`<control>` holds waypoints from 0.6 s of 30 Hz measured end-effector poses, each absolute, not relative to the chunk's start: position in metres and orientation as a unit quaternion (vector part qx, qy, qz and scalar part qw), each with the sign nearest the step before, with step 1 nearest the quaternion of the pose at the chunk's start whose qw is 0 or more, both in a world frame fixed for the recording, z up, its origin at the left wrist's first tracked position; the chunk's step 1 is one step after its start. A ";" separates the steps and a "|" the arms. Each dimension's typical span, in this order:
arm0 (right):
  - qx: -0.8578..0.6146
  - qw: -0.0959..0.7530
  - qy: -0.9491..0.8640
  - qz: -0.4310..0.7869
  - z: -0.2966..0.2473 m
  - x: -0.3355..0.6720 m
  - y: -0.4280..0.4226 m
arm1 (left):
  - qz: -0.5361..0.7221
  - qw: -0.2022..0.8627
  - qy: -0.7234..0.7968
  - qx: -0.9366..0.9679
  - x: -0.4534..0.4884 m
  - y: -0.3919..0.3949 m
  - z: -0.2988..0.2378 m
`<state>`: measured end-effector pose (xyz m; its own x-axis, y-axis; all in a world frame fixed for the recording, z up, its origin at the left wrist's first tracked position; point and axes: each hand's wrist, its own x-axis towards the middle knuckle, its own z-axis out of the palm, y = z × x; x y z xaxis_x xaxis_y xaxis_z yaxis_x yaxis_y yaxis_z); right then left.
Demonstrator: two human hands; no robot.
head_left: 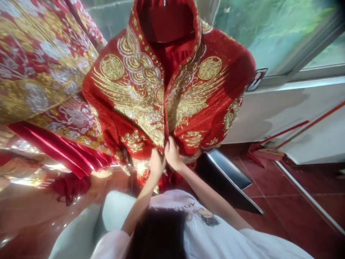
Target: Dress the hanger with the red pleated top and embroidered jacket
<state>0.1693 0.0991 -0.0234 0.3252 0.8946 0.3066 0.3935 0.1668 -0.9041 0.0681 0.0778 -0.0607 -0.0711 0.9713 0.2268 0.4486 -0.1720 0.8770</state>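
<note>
A red jacket (188, 136) with gold and silver embroidery hangs in front of me, its collar parted at the top. My left hand (157, 162) is closed at the lower front edge, on the left side of the opening. Just beside it, my right hand (172, 153) pinches the other front edge a little higher. The two edges come together between my hands. Whatever fastening lies under my fingers is too small and blurred to make out.
On the left hangs another heavily embroidered red garment (35, 72), with pink-red satin cloth (61, 147) below. A dark, metal-edged object (229, 172) rests on the tiled floor (291, 187) at right. Red-handled tools (285, 133) lean by the white wall, under a window (269, 39).
</note>
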 end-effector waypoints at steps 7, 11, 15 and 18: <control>-0.589 0.624 -0.354 0.374 -0.094 0.199 0.042 | 0.487 0.587 0.534 0.365 0.038 0.047 -0.120; -0.634 0.653 -0.203 0.362 -0.134 0.235 0.029 | 0.493 0.613 0.573 0.232 0.006 0.025 -0.155; -0.580 0.640 -0.150 0.482 -0.144 0.265 0.042 | 0.539 0.631 0.532 0.171 -0.020 0.033 -0.156; -0.540 0.631 -0.129 0.542 -0.140 0.265 0.044 | 0.550 0.654 0.490 0.173 -0.025 0.048 -0.145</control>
<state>0.2648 0.0441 -0.1399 0.3802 0.8228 -0.4224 -0.5442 -0.1702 -0.8215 -0.0251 0.0477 -0.1455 -0.0846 0.8892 -0.4497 -0.5494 0.3349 0.7655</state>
